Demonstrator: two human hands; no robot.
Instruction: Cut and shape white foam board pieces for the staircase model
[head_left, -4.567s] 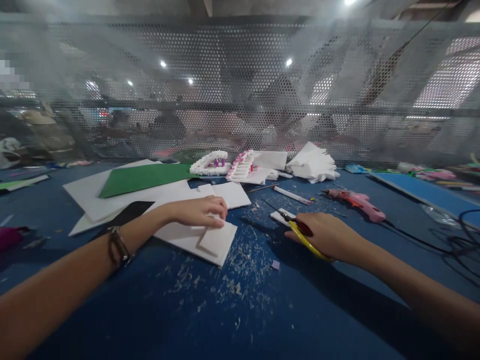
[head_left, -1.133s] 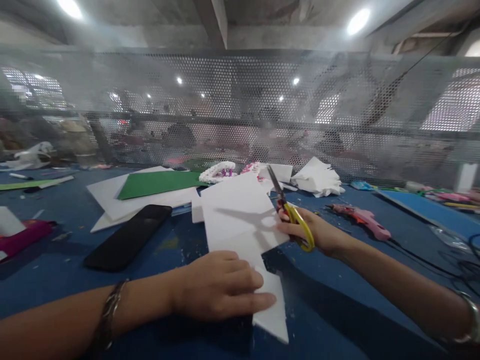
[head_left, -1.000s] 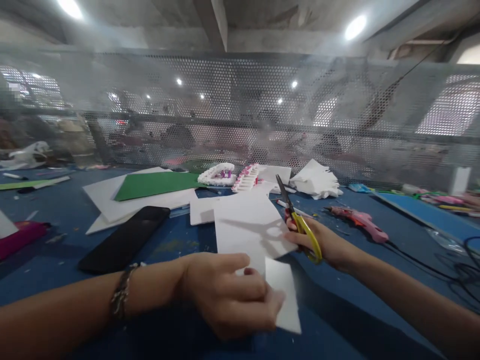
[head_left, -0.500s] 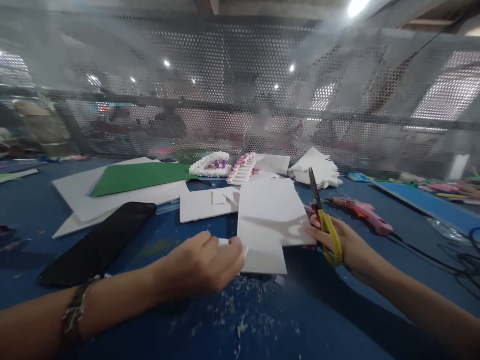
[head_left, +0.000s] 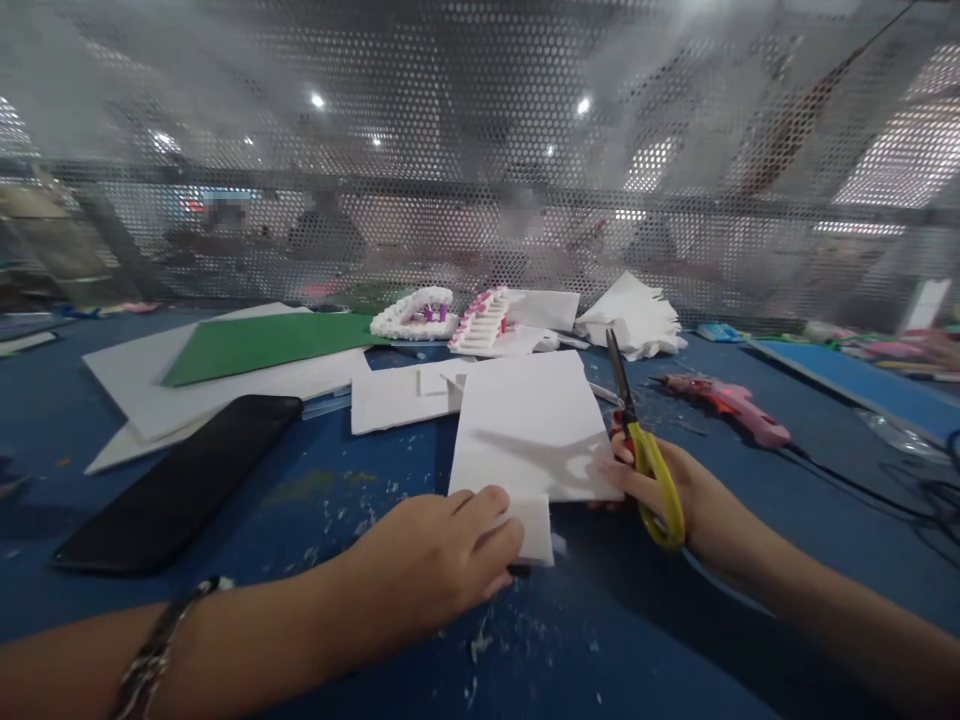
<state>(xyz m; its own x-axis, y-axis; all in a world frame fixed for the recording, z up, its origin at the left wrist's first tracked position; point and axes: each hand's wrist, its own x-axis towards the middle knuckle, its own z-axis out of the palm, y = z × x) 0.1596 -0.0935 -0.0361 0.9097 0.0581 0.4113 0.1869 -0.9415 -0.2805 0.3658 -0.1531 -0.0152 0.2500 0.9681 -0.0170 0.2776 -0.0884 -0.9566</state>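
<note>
A white board (head_left: 532,420), like foam board or thick card, lies in front of me with a narrower tab at its near edge. My left hand (head_left: 450,550) has its fingers curled over the near left corner and tab; what lies beneath the fingers is hidden. In my right hand (head_left: 675,490) are yellow-handled scissors (head_left: 654,480), their dark blades pointing up and away. That hand's fingertips also touch the board's right edge. Behind the board lies another white piece (head_left: 390,400) with a small square on it.
A black phone-like slab (head_left: 184,485) lies at left, near green card (head_left: 262,345) on white sheets. White models, one like a staircase (head_left: 480,320), stand at the back beside stacked white scraps (head_left: 630,315). A pink glue gun (head_left: 727,405) with its cable and a blue board (head_left: 862,385) are at right.
My left hand has moved right and closed over the board's near left corner. The small white bit in its fingers no longer shows. The right hand keeps the scissors.
</note>
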